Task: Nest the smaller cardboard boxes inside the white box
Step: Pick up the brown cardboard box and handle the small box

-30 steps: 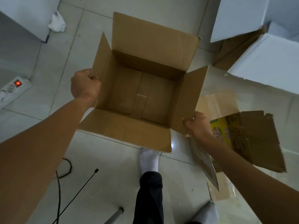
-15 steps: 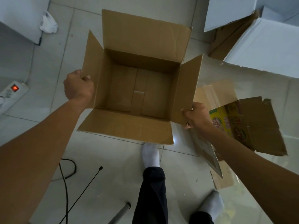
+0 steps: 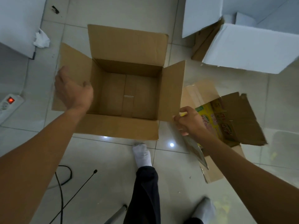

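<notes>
On the tiled floor, centre of view: brown cardboard box [image 3: 127, 94], upright, all four flaps folded outward, inside bare.
Box position: just ahead of the person's feet, well apart from the white box.
White box [image 3: 252, 47]: top right of view, on the floor, white flaps spread; a strip of brown cardboard shows beneath its left flap.
Left hand [image 3: 72, 89]: over the brown box's left flap, fingers loosely spread and open, holding nothing; whether it touches the flap I cannot tell.
Right hand [image 3: 188, 121]: at the lower edge of the box's right flap, fingers curled; thumb and fingers appear to pinch the flap's corner, though the contact is partly hidden.
Printed box [image 3: 226, 120]: just right of the brown box, behind the right hand; torn brown flaps open, yellow printed panel showing inside, lying tilted on the floor.
Flat cardboard piece [image 3: 215, 173]: under the printed box, near the right forearm.
Feet: white sock [image 3: 142, 154] just below the box's near flap, dark trouser leg [image 3: 145, 191] behind it; a second sock at the lower right.
Power strip [image 3: 9, 102]: far left on the floor, red switch lit.
Black cables [image 3: 63, 183]: lower left, on the tiles.
Crumpled white paper [image 3: 41, 39]: upper left, against a white panel.
</notes>
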The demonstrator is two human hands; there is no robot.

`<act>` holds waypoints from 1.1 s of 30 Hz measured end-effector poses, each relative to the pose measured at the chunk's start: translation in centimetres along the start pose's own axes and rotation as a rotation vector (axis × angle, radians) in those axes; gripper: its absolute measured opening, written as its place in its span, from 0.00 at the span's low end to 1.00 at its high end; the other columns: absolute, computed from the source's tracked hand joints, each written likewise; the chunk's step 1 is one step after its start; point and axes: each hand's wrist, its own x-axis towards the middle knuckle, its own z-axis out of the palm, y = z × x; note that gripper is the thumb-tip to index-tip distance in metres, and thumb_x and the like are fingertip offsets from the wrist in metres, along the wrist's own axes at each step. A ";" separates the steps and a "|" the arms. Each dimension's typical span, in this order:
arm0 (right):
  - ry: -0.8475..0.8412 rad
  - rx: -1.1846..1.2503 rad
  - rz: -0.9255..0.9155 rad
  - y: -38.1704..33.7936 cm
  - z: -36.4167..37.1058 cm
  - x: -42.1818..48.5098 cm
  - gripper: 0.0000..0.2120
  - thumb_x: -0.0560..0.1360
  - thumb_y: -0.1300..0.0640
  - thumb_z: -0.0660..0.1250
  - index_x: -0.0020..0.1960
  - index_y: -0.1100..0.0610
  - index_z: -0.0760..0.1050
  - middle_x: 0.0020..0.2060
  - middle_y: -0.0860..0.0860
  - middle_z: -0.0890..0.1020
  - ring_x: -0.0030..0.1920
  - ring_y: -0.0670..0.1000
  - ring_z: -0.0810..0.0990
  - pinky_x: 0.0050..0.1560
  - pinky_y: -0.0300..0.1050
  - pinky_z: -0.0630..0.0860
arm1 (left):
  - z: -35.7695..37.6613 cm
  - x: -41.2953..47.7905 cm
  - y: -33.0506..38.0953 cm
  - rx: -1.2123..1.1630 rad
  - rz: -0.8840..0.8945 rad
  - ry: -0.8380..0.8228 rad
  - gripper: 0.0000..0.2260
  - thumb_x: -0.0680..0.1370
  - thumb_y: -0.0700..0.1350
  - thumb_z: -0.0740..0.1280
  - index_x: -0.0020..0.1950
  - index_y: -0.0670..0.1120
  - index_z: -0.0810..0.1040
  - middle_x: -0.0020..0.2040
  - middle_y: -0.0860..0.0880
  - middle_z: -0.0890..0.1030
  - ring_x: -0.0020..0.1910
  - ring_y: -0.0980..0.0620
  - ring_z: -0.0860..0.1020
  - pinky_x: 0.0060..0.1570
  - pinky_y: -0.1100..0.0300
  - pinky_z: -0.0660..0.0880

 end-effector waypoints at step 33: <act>0.196 0.646 0.809 32.8 -8.8 -1.1 0.30 0.70 0.52 0.71 0.66 0.59 0.63 0.50 0.53 0.71 0.47 0.53 0.71 0.44 0.48 0.68 | 22.0 -23.9 15.6 0.276 0.459 -0.759 0.21 0.73 0.53 0.68 0.61 0.44 0.73 0.62 0.43 0.75 0.60 0.43 0.73 0.58 0.55 0.71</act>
